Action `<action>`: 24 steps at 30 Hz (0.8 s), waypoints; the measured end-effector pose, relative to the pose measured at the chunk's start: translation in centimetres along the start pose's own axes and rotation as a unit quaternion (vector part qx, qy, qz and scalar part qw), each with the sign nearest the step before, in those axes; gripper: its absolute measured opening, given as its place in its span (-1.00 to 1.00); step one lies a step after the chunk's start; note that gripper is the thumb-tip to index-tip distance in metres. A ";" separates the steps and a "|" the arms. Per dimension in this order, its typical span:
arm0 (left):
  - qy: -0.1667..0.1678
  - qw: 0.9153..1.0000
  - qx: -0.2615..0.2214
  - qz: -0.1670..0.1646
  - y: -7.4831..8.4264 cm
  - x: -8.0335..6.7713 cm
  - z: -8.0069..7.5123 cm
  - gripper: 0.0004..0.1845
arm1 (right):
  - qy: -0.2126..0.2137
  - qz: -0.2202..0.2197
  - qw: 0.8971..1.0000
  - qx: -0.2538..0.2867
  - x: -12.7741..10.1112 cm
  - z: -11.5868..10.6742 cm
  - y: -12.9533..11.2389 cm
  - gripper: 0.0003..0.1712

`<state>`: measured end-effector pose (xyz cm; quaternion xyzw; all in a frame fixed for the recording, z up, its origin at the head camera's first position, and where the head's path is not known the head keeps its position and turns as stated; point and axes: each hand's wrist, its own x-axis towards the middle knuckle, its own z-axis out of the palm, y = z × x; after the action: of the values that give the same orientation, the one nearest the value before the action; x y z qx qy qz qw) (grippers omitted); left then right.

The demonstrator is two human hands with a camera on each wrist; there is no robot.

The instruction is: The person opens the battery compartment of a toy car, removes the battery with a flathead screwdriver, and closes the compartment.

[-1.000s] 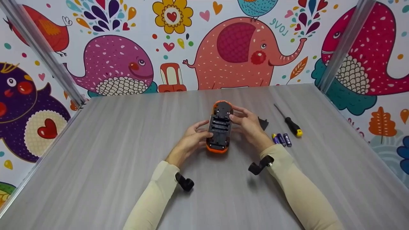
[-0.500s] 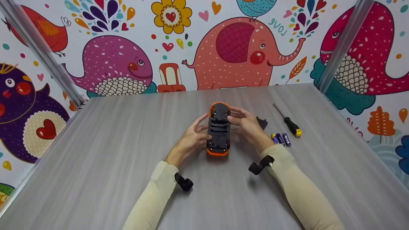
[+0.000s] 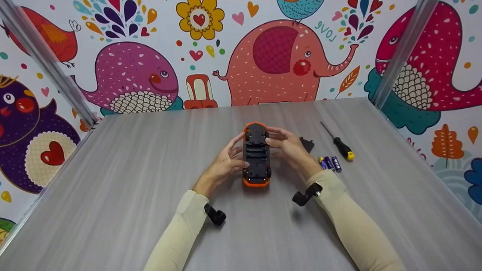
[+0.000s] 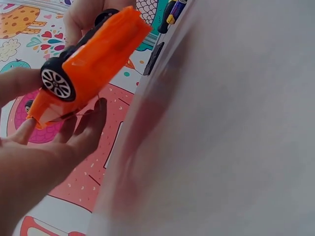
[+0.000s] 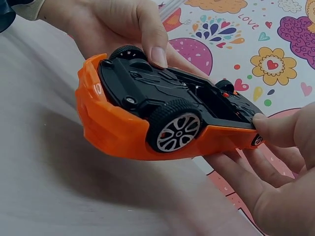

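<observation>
A toy car (image 3: 257, 171), orange with a black underside, is held upside down above the table in both hands. My left hand (image 3: 226, 162) grips its left side, thumb on the edge of the underside and fingers beneath the body. On the opposite side, my right hand (image 3: 292, 150) pinches the car with its thumb on the underside's edge. The slotted battery compartment (image 3: 257, 152) lies uncovered. In the right wrist view, spoked wheels (image 5: 178, 132) and a small red part (image 5: 225, 94) near the compartment show. The car's roof is hidden in the head view.
On the grey table (image 3: 131, 180), right of my right hand, lie a black flat piece (image 3: 307, 144), several batteries (image 3: 336, 164) partly behind the wrist, and a black-and-yellow screwdriver (image 3: 342, 147). A cartoon-printed wall (image 3: 211, 86) rises behind the table.
The car has come slightly toward me and straightened from a small tilt, both hands still holding it. The loose things on the table stay in place; the head view has shifted a little.
</observation>
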<state>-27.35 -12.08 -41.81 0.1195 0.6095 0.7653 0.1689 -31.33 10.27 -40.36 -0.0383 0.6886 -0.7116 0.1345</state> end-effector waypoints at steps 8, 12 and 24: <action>0.001 1.000 -0.002 -0.020 -0.3 0.3 -0.1 0.11 | -0.003 0.001 1.000 -0.010 0.0 0.0 0.1 -0.41; -0.007 1.000 -0.008 -0.022 -0.4 0.2 -0.2 0.12 | -0.006 0.003 1.000 -0.013 0.0 -0.1 0.2 -0.41; 0.002 1.000 -0.013 -0.012 -0.6 0.2 -0.3 0.12 | -0.017 0.011 1.000 0.001 -0.2 -0.4 -0.7 -0.36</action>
<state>-27.59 -12.13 -42.47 0.1085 0.6010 0.7715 0.1784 -31.31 10.74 -39.68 -0.0427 0.6856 -0.7102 0.1539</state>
